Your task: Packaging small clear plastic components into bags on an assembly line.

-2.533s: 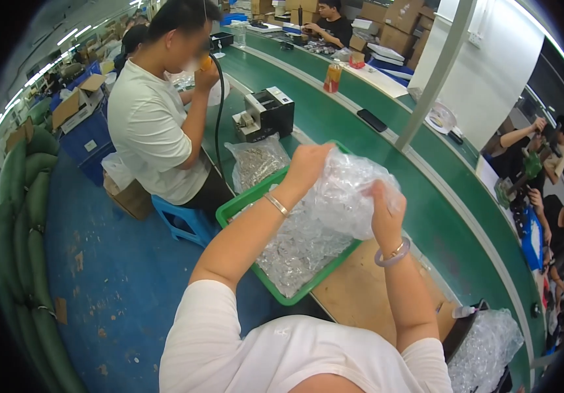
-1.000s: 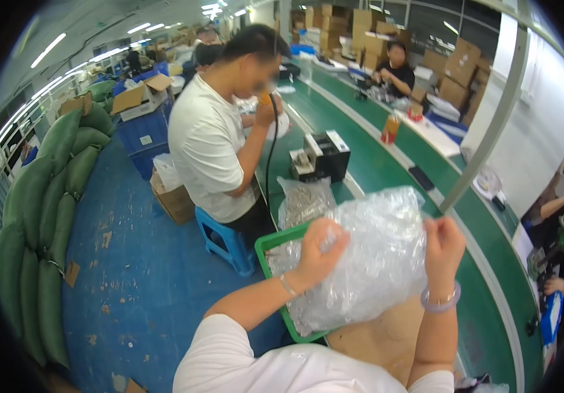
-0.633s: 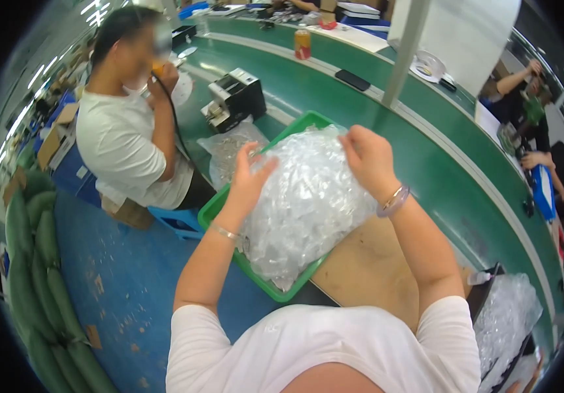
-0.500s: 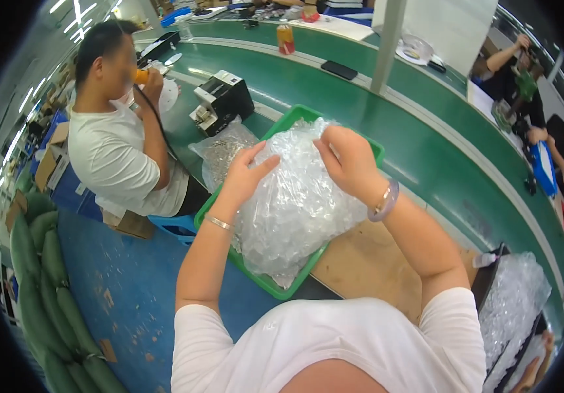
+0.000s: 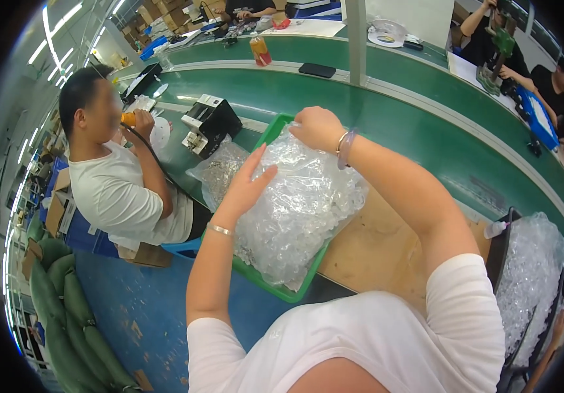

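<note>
A big clear plastic bag (image 5: 301, 209), bulging with small clear pieces, lies in a green plastic crate (image 5: 288, 294) in front of me. At the bag's far end, my right hand (image 5: 319, 129) has its fingers closed on the plastic film. Along the bag's left side rests my left hand (image 5: 249, 187), its fingers stretched out and the thumb apart, touching or almost touching the film. A smaller clear bag of metallic-looking bits (image 5: 220, 171) sits just left of the crate.
A black and silver machine (image 5: 211, 124) stands on the green bench (image 5: 400, 134) beyond the smaller bag. A person in a white shirt (image 5: 121, 190) is at my left, holding an orange tool. Wooden board (image 5: 387, 245) lies right of the crate; a black bin (image 5: 503, 245) with another filled bag stands farther right.
My right hand has moved left and away from me over the bag's far end, its fingers now on the film. The left hand stays beside the bag. The whole view has shifted slightly.
</note>
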`<action>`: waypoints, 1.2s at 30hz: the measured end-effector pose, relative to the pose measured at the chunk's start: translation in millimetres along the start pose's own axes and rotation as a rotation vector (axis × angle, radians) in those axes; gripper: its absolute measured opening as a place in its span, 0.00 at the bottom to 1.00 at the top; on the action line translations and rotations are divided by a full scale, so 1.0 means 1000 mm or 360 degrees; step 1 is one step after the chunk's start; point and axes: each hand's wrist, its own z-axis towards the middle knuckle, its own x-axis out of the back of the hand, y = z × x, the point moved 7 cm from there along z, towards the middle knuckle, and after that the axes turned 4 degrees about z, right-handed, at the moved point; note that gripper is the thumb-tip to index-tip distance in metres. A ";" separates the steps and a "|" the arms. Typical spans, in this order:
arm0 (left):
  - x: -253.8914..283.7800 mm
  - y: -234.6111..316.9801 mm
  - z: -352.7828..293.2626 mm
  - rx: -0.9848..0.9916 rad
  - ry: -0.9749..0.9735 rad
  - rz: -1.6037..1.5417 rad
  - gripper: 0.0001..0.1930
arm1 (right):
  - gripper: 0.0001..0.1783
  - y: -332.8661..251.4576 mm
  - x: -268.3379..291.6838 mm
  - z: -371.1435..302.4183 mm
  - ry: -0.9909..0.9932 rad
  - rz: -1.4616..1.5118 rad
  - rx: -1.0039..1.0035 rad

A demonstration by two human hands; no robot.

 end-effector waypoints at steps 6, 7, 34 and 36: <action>-0.021 0.021 -0.006 -0.0198 -0.0385 0.0148 0.25 | 0.07 0.041 -0.010 0.031 -0.0142 0.0797 -0.0431; -0.017 0.021 -0.008 -0.0258 -0.0336 0.0155 0.25 | 0.04 0.028 -0.012 0.036 -0.0216 0.0690 -0.0356; -0.048 -0.025 0.095 0.0663 -0.0925 -0.0211 0.14 | 0.22 0.033 -0.010 -0.009 -0.0650 0.0990 -0.0672; -0.055 -0.027 0.097 0.0651 -0.0924 -0.0294 0.12 | 0.22 0.039 -0.015 -0.004 -0.0699 0.0855 -0.0617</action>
